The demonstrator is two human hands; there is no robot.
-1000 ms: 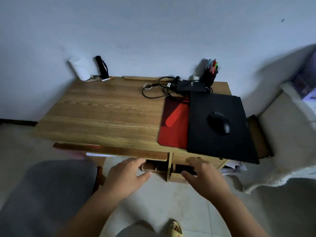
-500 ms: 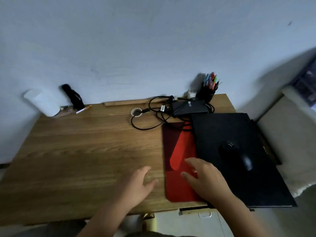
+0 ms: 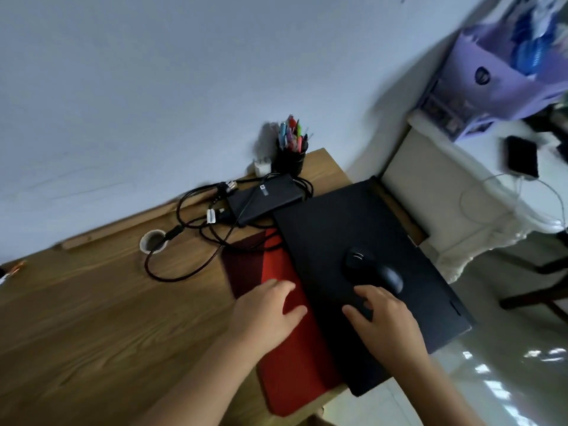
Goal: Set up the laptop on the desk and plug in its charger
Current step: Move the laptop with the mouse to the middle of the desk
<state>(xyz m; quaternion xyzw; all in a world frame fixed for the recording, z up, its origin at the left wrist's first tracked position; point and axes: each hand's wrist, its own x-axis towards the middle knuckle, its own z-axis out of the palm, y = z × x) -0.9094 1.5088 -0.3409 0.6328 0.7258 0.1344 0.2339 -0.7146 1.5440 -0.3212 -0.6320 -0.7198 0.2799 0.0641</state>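
Observation:
A closed black laptop (image 3: 347, 241) lies at the right end of the wooden desk (image 3: 92, 309), its near corner jutting past the desk edge. A black mouse (image 3: 372, 270) rests on its lid. The black charger brick (image 3: 264, 198) with a tangle of black cable (image 3: 184, 238) sits behind the laptop, near the wall. A red mat (image 3: 295, 358) lies partly under the laptop's left side. My left hand (image 3: 267, 312) hovers over the red mat, fingers apart. My right hand (image 3: 384, 321) is over the laptop lid, fingers spread, just short of the mouse.
A black cup of coloured pens (image 3: 290, 155) and a white plug adapter (image 3: 262, 167) stand at the back by the wall. A round cable hole (image 3: 152, 241) is in the desktop. To the right is a white-covered surface (image 3: 445, 192) with a phone (image 3: 522, 158) and a purple bag (image 3: 507, 72).
The view has swung right and moved closer. Both hands have moved forward from the desk's front edge: the left now over the red mat, the right over the laptop near the mouse.

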